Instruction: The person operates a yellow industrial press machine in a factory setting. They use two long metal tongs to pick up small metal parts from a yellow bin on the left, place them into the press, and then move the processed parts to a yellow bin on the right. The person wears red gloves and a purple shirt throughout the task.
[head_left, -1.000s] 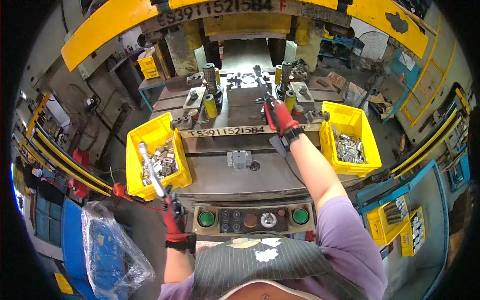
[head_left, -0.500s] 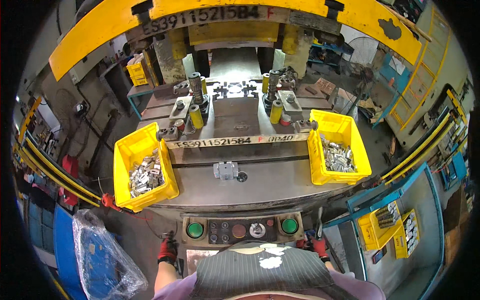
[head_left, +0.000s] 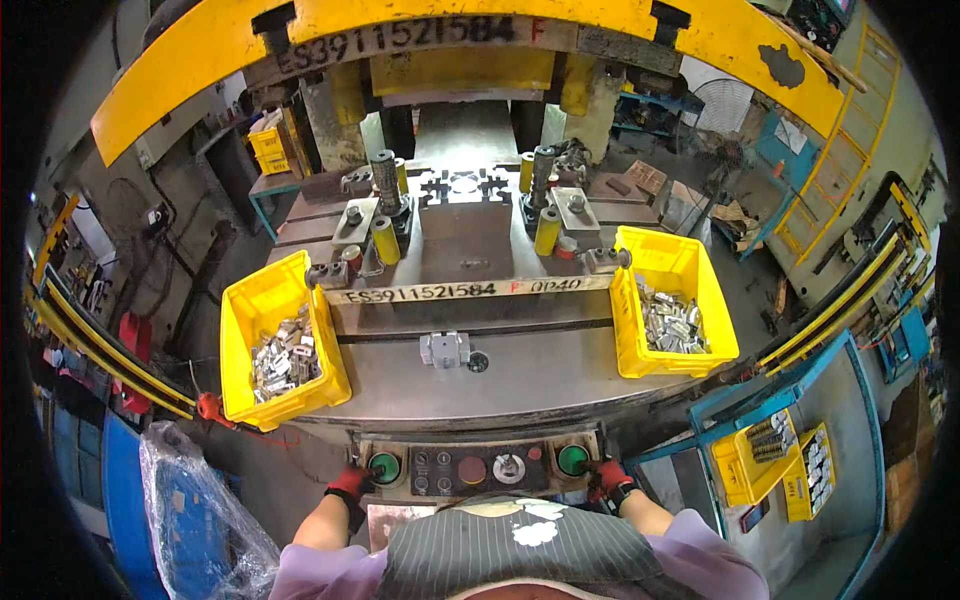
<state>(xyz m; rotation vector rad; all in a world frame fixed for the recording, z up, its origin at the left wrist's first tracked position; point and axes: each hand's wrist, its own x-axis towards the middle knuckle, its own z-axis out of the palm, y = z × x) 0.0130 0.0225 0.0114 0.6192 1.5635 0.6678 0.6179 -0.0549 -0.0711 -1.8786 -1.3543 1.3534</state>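
My left hand (head_left: 352, 482), in a red and dark glove, is at the left green push button (head_left: 383, 467) of the control panel. Its fingers reach over that button's edge and look stretched out. On the other side, my right hand (head_left: 607, 480), gloved the same way, touches the rim of the right green push button (head_left: 573, 460). Its fingers are too small and dark to make out, and I see no tool in it. Between the buttons, the panel (head_left: 493, 484) carries a red button (head_left: 472, 469), small knobs and a silver rotary dial (head_left: 509, 468).
Beyond the panel, a grey metal block (head_left: 445, 349) sits on the press table (head_left: 540, 378). Yellow bins of small metal parts stand at left (head_left: 235, 345) and right (head_left: 722, 320). The lit lower die (head_left: 465, 184) has upright posts; a yellow press beam (head_left: 590, 14) hangs above.
Both hands have moved up and inward from beside the panel to the green buttons. A slim metal tool seen at my right hand earlier no longer shows. The view has shifted slightly.
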